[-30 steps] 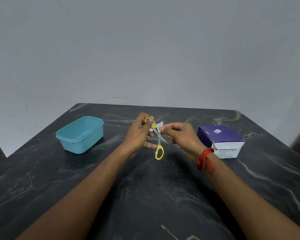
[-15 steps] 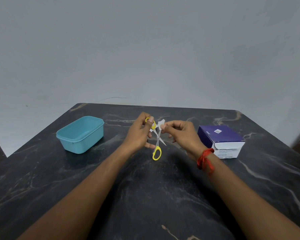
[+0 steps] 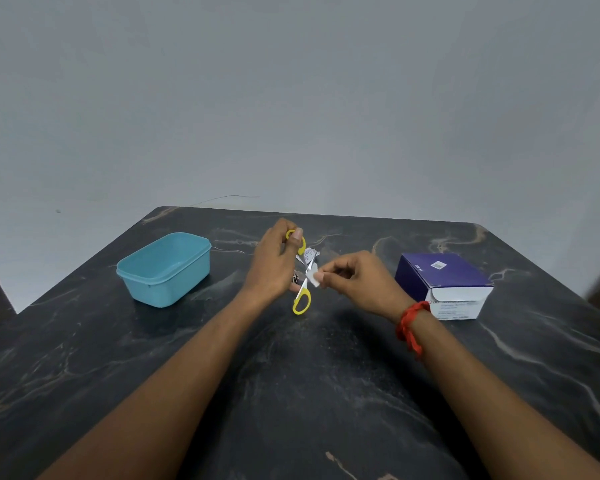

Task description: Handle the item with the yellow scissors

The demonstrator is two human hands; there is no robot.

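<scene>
Holding yellow-handled scissors (image 3: pixel 302 271), blades apart: left hand (image 3: pixel 274 265) | right hand (image 3: pixel 357 282) pinches small white packet (image 3: pixel 314 278)

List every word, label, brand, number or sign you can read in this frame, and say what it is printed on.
"BD": on the white front face of the purple box, at the start of its top line.
The rest of that face's print is too blurred to read.
The small white sticker on the box top: a code-like mark, too small to read.
The white packet at the scissors: faint print, unreadable.
The teal container: no text visible.
</scene>
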